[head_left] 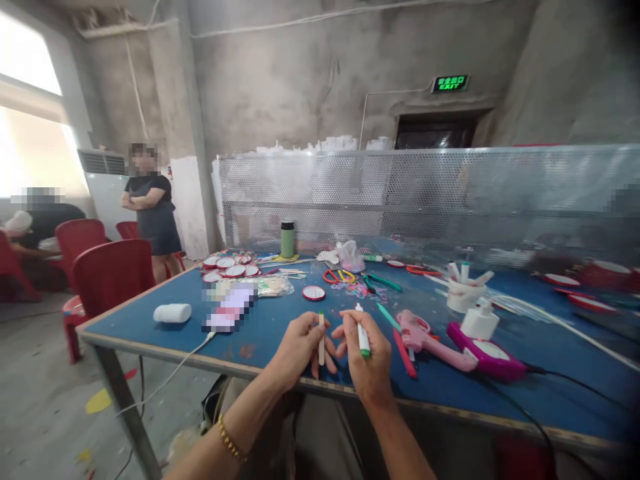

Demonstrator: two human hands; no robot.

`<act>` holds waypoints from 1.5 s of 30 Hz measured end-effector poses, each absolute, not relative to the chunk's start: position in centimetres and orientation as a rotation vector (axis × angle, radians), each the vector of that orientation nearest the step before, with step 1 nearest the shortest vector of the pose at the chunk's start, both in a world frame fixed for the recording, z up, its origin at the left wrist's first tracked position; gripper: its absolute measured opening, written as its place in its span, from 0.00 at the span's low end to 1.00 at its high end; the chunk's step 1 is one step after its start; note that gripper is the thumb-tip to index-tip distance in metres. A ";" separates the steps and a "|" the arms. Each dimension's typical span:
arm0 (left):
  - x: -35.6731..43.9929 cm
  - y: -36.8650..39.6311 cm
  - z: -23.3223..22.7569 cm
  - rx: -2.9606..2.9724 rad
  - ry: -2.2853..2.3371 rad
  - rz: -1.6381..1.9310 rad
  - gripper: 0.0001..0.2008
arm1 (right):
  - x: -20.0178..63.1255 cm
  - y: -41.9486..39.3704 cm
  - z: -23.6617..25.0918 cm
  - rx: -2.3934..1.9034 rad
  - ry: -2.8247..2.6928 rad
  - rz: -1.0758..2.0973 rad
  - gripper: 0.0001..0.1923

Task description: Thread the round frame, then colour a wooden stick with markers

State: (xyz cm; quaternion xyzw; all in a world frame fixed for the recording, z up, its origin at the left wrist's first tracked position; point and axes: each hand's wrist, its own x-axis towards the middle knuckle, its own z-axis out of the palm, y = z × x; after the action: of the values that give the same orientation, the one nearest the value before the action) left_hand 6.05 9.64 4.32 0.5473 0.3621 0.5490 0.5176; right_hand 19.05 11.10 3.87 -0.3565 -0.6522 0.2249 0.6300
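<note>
Near the table's front edge, my left hand [305, 343] pinches an upright wooden craft stick [321, 348] whose top end is green. Beside it, my right hand [367, 357] is closed round a white marker pen [361, 337] with a green end pointing down toward me; its other end is a white tip. The two hands are close together but apart. Just beyond them lies a round white disc with a red rim [314, 293]. To the right of my right hand are a red-handled tool [405, 357] and a pink glue gun [435, 343].
A white bottle [173, 313] and a phone [230, 307] with a cable lie left on the blue table [145, 333]. Scissors [337, 276], green-handled pliers [383, 282] and a green flask [287, 240] stand farther back. A purple device [485, 353] sits right. A person [153, 207] stands left.
</note>
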 end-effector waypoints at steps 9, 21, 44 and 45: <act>6.0 9.6 4.5 1.379 0.897 1.262 0.09 | 19.0 11.3 3.9 -0.817 -1.491 0.495 0.14; 6.1 9.7 4.1 1.371 0.903 1.275 0.11 | 18.9 11.1 3.9 -0.806 -1.407 0.536 0.13; 8.2 10.5 4.1 1.198 0.775 1.232 0.20 | 22.4 11.6 5.4 -0.728 -1.437 0.643 0.13; 8.1 10.4 3.9 1.193 0.774 1.255 0.19 | 22.4 11.6 5.2 -0.727 -1.427 0.656 0.12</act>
State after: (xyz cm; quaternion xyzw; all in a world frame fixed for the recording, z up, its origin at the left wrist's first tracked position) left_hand 8.14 10.36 3.92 0.5111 0.3316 0.5377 0.5828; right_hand 22.35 11.56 5.23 -0.3198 -0.6278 0.2887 0.6483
